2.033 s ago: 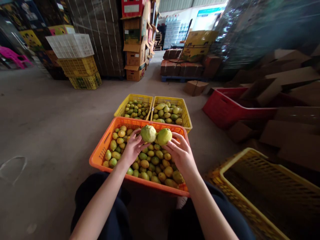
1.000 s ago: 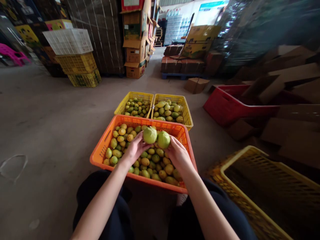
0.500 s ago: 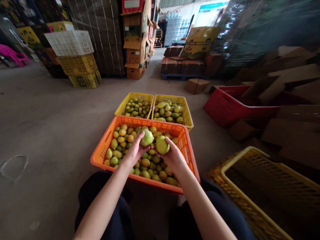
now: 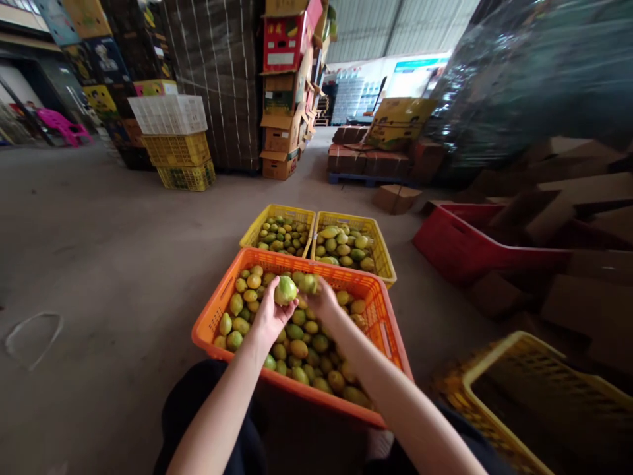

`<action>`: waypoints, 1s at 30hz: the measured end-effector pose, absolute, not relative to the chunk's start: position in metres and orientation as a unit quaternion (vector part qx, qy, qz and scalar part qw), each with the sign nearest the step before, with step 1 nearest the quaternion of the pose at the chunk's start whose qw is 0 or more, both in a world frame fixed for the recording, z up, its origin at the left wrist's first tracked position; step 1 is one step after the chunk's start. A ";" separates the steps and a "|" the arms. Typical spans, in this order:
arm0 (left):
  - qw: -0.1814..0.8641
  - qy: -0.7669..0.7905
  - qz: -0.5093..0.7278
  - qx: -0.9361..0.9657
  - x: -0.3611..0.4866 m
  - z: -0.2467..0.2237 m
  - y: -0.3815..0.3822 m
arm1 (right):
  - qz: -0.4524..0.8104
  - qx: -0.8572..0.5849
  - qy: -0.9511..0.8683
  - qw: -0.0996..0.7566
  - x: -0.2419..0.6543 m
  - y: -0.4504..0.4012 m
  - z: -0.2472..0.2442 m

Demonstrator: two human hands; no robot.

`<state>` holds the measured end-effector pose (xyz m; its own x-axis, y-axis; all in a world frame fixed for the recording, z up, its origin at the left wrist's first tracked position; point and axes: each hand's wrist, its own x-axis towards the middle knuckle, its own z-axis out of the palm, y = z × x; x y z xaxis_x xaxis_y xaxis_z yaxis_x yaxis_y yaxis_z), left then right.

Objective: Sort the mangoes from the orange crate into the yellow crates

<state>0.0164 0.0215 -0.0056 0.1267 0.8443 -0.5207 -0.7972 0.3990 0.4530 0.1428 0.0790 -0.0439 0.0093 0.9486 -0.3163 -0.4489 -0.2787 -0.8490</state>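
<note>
My left hand (image 4: pixel 271 313) is closed around a large, pale green lemon (image 4: pixel 285 291), held above an orange crate (image 4: pixel 217 310). My right hand (image 4: pixel 324 300), blurred by motion, grips another yellow-green lemon (image 4: pixel 307 284) just to the right of the first. Below both hands, the orange crate is filled with many green and yellow lemons (image 4: pixel 298 348). It stands between my knees, and my right forearm crosses its near right side.
Two yellow crates of lemons, a left one (image 4: pixel 252 227) and a right one (image 4: pixel 388 267), adjoin the far rim. To the right are a yellow crate (image 4: pixel 494 359) and a red bin (image 4: pixel 445 244) with cardboard. Stacked crates (image 4: pixel 178 150) and boxes (image 4: pixel 279 138) stand farther back.
My right hand has moved its lemon up and slightly left, away from me, turning as it goes. The left hand still holds its lemon. The whole view has shifted down and right.
</note>
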 end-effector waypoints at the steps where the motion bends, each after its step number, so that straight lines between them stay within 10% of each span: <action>1: 0.749 0.369 0.550 0.034 0.016 -0.006 0.022 | 0.648 -0.468 -0.252 0.546 0.142 0.099 -0.027; 30: 0.730 0.565 0.376 0.083 0.106 -0.104 -0.035 | 0.762 -0.343 -0.114 0.538 0.229 0.003 0.017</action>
<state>0.1064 -0.0349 -0.1035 0.0796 0.6428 -0.7619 -0.4547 0.7036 0.5461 0.2294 0.0032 0.0168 -0.1864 0.8977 -0.3992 -0.7408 -0.3953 -0.5431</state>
